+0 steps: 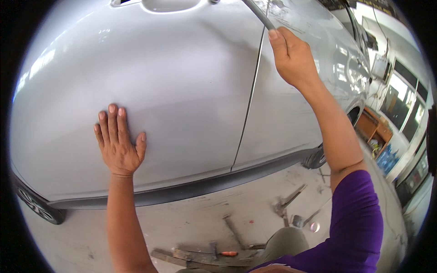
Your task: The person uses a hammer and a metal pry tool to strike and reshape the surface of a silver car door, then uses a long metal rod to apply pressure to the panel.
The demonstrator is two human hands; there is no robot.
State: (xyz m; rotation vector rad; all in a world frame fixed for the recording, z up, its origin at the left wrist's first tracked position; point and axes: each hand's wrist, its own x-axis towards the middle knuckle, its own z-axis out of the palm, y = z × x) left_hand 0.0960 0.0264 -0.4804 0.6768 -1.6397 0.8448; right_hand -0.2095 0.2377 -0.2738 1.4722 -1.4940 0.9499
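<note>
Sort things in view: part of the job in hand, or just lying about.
Job in hand: silver car door under the left hand; grey bar in the right hand.

Apparently just lying about: long-shafted tool and orange-handled tool, both on the floor.

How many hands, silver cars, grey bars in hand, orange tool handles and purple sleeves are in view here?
Hands: 2 (left hand, right hand)
Silver car: 1
Grey bar in hand: 1
Orange tool handle: 1
Purple sleeve: 1
Total: 6
</note>
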